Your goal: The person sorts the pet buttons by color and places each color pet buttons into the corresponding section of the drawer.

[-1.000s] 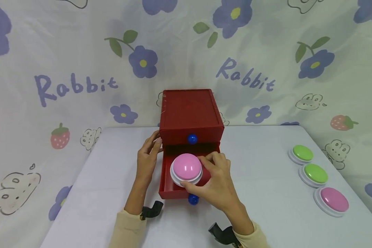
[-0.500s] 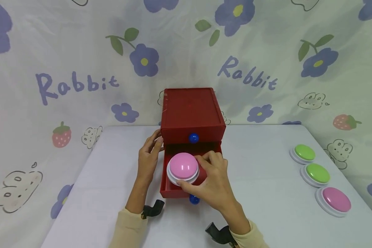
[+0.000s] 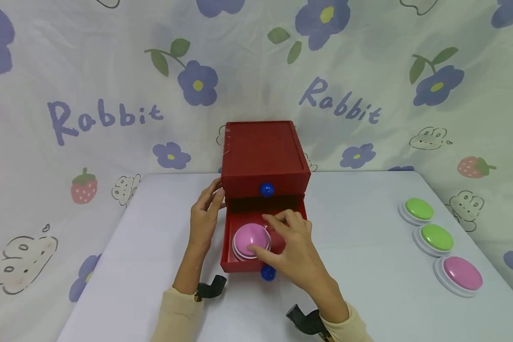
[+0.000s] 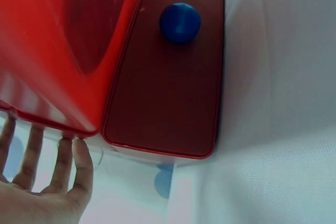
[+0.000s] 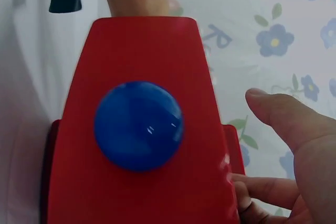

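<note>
A red two-drawer cabinet [image 3: 262, 147] stands mid-table with its lower drawer [image 3: 241, 267] pulled out. Inside that drawer, towards the front left, lies a round push button [image 3: 251, 233] with a pink dome and white base. My right hand [image 3: 298, 249] hovers over the drawer, thumb and fingers spread apart; the thumb overlaps the dome in the head view, and whether it touches cannot be told. My left hand [image 3: 203, 221] rests its fingertips against the cabinet's left side, fingers extended in the left wrist view. The right wrist view shows the drawer's blue knob [image 5: 139, 126] up close.
Two green push buttons [image 3: 419, 209] and another pink push button [image 3: 458, 275] stand in a row along the table's right side. A blue knob [image 3: 267, 190] sticks out from the upper drawer. Behind the table hangs a patterned cloth [image 3: 248, 99].
The pink button, earlier held by my right hand above the drawer, has shifted left, then gone down into the drawer. My right fingers have spread off it. My left hand has stayed put.
</note>
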The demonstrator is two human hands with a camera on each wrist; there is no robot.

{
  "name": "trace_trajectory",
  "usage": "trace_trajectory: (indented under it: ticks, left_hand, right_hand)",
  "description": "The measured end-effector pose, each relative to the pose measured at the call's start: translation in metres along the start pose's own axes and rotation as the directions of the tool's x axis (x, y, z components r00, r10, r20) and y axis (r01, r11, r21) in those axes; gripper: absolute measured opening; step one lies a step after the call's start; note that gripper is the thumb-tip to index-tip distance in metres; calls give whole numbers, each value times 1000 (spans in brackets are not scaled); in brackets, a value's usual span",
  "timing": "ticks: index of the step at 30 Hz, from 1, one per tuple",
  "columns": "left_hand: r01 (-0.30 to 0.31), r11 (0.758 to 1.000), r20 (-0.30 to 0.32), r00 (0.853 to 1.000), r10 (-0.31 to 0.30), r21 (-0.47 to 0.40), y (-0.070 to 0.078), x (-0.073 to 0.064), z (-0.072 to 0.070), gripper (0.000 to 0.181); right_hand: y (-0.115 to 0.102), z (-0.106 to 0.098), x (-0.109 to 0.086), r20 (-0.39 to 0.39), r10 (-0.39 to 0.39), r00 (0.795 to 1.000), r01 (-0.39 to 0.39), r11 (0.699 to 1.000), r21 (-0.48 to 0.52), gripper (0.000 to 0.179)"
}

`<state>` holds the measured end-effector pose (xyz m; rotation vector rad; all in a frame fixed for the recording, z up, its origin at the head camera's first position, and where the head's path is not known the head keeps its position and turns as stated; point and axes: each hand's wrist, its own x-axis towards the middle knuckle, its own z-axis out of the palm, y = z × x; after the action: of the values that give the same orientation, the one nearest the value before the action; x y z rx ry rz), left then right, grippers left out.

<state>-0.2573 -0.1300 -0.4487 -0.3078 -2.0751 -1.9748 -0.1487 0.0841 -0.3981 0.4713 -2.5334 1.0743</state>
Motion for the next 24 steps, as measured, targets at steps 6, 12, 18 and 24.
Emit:
trace_trajectory:
  ticks: [6,12,18,24]
  left_hand:
    - [4,1000,6,1000,-4,8,0,-1,1,40]
    - [7,1000,10,1000,-7,-9,-1,-2,0,40]
    - [26,999,1,1000,-26,-21,-1,-2,-4,40]
    - [39,999,14,999,-38,-27,4,-2,-2,41]
  right_hand:
    - [6,-11,-5,-65,-33,997,35,999,19,57]
    - [19,-19,-11,-122,-18,992,19,1000,6,53]
    - [36,-28,-18,-170,16,985,-16,1000,1,46]
    - [70,-35,-37,-286,33,958,-37,999,-9,39]
